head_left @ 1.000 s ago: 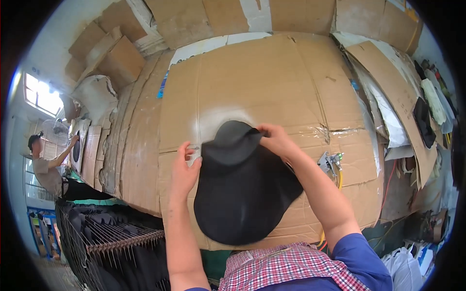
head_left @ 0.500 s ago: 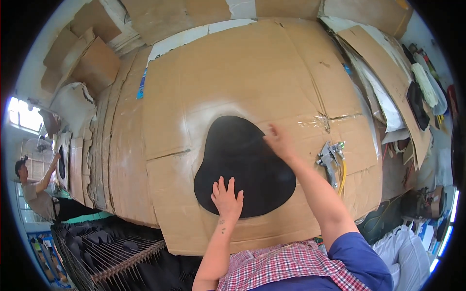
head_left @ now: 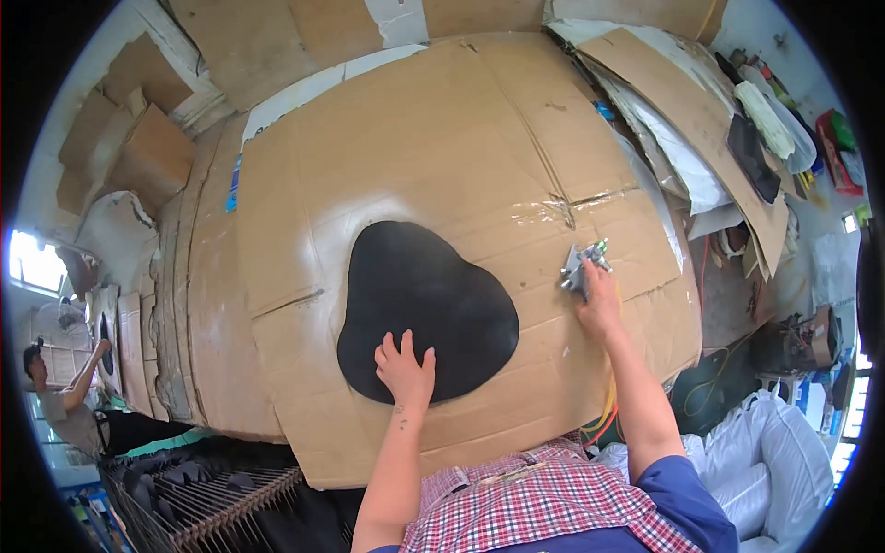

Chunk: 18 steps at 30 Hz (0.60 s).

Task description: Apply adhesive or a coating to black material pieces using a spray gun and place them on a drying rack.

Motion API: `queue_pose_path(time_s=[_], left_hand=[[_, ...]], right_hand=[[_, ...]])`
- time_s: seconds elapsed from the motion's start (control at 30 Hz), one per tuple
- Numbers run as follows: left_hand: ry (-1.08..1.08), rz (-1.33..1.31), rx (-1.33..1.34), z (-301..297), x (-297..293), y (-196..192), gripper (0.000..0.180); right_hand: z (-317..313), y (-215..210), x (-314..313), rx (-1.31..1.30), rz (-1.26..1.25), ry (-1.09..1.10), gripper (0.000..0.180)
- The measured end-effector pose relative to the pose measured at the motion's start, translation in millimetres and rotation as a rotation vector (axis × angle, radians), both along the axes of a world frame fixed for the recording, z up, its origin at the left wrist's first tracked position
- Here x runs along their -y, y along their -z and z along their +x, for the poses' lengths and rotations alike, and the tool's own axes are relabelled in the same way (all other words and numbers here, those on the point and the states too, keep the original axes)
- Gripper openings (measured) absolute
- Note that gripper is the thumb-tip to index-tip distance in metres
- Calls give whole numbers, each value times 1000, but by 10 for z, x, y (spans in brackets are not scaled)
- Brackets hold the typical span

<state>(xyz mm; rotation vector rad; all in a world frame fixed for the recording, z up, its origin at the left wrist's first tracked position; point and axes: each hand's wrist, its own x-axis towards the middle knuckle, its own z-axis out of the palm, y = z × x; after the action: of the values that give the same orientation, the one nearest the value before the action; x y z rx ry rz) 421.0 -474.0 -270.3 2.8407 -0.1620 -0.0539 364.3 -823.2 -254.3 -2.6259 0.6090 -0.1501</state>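
A black rounded three-lobed sheet lies flat on the cardboard-covered table. Along its lower edge rests my left hand, fingers spread on the black surface. To the right of the sheet, my right hand is closed around the handle of a metal spray gun, its head pointing away from me. A yellow hose trails from under my right forearm toward the table's near edge. Whitish overspray shows on the cardboard around the sheet's far left side.
Cardboard sheets lean in a stack on the right. White sacks stand by the near right corner. At lower left, a rack with thin rods carries black pieces. Another person works at the far left.
My right hand has gone from beside the black sheet to the spray gun and taken hold of it. My left hand stays on the sheet. The view has shifted slightly.
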Motion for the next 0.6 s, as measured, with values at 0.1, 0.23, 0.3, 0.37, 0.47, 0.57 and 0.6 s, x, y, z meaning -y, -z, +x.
queue_pose_path(time_s=[0.1, 0.23, 0.3, 0.37, 0.47, 0.57, 0.6], left_hand=[[18, -3, -15, -82, 11, 20, 54], [-9, -20, -7, -186, -82, 55, 56], [-67, -21, 31, -243, -106, 47, 57], [-91, -33, 67, -211, -96, -17, 57], [-249, -218, 360, -105, -512, -89, 55], [-356, -311, 342, -84, -1126, -195, 53], [-396, -301, 262, -91, -1345, -225, 56]], right_hand=[[-170, -380, 142, 279, 545, 144, 69], [-833, -1539, -127, 67, 906, 18, 52], [-1084, -2082, -386, 8, 944, -149, 46], [-1412, -2222, -484, 64, 985, -224, 46], [-1713, -2441, -683, 62, 1037, -253, 48], [-1921, -2537, -911, -48, 1003, -280, 48], [-1982, -2573, -980, -109, 970, -344, 47]])
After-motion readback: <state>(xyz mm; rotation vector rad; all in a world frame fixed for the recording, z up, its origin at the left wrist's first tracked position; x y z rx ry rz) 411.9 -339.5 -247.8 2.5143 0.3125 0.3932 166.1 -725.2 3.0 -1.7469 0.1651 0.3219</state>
